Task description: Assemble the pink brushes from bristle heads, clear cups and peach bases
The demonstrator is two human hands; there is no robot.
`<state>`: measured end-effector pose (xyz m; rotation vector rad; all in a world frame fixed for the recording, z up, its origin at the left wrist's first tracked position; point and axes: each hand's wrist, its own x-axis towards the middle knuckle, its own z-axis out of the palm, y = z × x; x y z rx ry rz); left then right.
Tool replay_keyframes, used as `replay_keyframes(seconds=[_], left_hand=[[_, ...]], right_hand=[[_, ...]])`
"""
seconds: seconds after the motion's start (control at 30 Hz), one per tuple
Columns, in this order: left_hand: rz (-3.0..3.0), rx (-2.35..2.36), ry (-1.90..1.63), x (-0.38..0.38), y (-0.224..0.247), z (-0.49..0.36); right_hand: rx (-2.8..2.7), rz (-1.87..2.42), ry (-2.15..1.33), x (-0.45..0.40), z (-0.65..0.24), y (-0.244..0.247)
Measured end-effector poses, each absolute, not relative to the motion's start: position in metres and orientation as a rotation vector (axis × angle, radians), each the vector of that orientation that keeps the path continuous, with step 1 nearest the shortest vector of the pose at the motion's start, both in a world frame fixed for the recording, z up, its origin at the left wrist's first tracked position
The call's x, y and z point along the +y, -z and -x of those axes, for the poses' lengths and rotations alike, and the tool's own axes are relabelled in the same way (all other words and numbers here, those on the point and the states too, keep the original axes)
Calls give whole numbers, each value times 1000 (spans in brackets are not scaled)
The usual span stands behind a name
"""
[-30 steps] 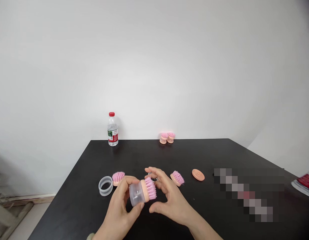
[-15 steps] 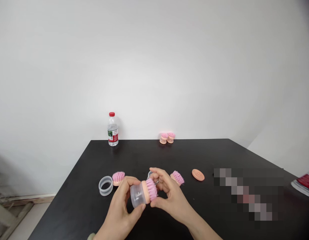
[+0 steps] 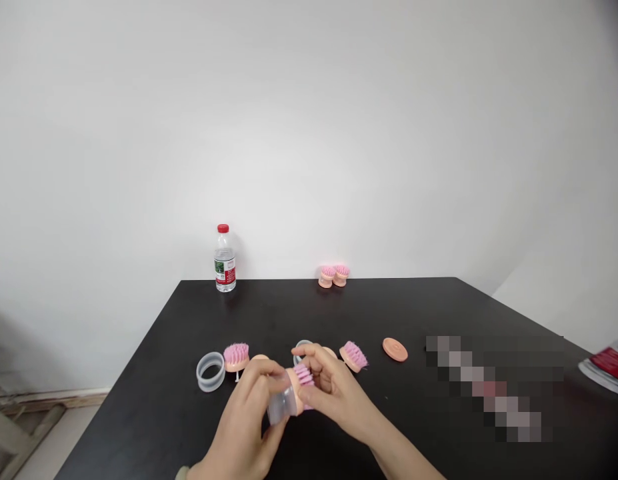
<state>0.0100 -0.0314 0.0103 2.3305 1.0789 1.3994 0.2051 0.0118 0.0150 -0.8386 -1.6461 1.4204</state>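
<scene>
Between my two hands is a brush with a clear cup-shaped body (image 3: 281,404) and pink bristles (image 3: 303,377) on a peach collar. My left hand (image 3: 249,413) is closed round the clear body, fingers above and thumb below. The fingers of my right hand (image 3: 333,393) grip the collar and bristle end, covering part of it. A clear ring (image 3: 211,372) and a pink brush head (image 3: 236,357) lie left of my hands. Just beyond my right hand are another clear ring (image 3: 303,345), partly hidden, and a second brush head (image 3: 354,356).
A peach disc (image 3: 395,349) lies to the right on the black table (image 3: 269,310). Two assembled brushes (image 3: 333,276) stand at the back edge, and a water bottle (image 3: 225,268) at the back left. A blurred patch and a red-and-white object (image 3: 611,363) are at the right.
My left hand has turned and shifted its hold on the clear body. My right fingers have closed onto the bristle end. A peach piece behind my left hand is now visible.
</scene>
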Motion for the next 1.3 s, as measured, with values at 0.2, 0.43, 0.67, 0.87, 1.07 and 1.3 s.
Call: replay_keyframes(seconds=[0.2, 0.43, 0.67, 0.87, 1.07, 1.3], left_hand=[[-2884, 871, -1587, -26, -13, -11], [-2936, 1017, -1476, -30, -9, -8], [-2744, 1211, -1327, -24, -2, -6], [-2931, 1108, -1488, -21, -3, -10], [-2855, 1139, -1434, -22, -3, -11], [-1831, 1242, -1414, -20, -2, 1]], right_hand=[[-1359, 831, -1851, 15, -199, -13], [-1319, 836, -1869, 14, -196, -14], [-1510, 1011, -1562, 16, -191, -4], [-1540, 1055, -1588, 16, -194, -4], [-1582, 1028, -1543, 15, -194, -3], [-1688, 1503, -345, 58, -269, -23]])
